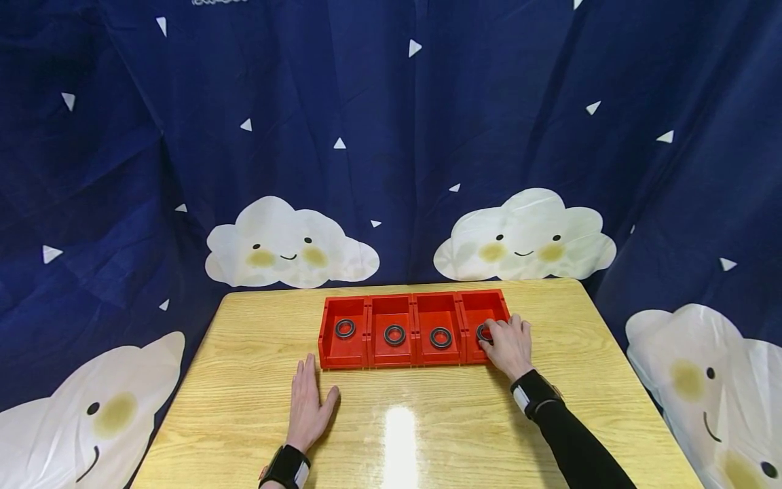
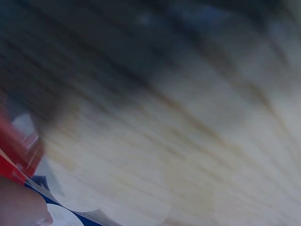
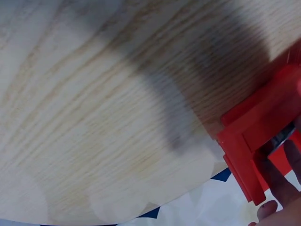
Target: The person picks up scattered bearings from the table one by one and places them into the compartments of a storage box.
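Observation:
Four red bins stand joined in a row, the rightmost bin [image 1: 485, 302] among them, with one dark ball bearing lying in each. My right hand [image 1: 508, 345] reaches over the front right side of that bin, thumb and index finger pinching the bearing [image 1: 479, 333] there. Part of this ring is hidden behind the fingers. In the right wrist view, fingertips dip inside the red bin [image 3: 235, 141] beside the dark bearing [image 3: 278, 140]. My left hand [image 1: 307, 411] rests on the table, fingers straight and thumb spread, just in front of the leftmost bin [image 1: 345, 353].
Other bearings lie flat in their bins: the left one [image 1: 345, 337], the second [image 1: 394, 343] and the third [image 1: 440, 346]. The wooden table [image 1: 256, 333] ends at a dark blue curtain [image 1: 391, 136] with cloud prints. Light glares off the tabletop in front.

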Tool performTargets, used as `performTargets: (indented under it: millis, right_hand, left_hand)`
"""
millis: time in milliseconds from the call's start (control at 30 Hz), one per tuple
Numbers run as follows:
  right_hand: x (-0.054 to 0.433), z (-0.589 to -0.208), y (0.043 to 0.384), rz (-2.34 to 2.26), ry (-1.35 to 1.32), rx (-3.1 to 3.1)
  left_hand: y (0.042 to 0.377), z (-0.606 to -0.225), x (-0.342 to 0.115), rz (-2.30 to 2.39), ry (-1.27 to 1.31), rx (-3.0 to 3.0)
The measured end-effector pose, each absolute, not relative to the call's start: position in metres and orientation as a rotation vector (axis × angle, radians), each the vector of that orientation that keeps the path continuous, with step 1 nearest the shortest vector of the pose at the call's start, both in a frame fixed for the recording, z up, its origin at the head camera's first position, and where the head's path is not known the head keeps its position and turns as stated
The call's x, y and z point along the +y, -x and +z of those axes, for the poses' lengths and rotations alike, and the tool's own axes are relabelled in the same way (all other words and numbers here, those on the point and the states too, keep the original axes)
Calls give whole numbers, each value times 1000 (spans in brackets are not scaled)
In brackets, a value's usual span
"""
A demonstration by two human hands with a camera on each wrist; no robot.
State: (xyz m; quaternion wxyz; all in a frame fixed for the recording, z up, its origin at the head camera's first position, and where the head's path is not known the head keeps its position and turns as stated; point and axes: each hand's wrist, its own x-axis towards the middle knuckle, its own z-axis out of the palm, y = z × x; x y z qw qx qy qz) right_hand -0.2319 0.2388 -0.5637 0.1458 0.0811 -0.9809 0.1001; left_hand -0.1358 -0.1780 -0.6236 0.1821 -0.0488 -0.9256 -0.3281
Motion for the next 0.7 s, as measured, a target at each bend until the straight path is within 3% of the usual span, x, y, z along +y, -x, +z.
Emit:
performTargets:
  millis: [700]
  right_hand:
    - [230,-554,251,107,-220,-3108]
  left_hand:
    - [136,-626,-178,-940,128,-2641]
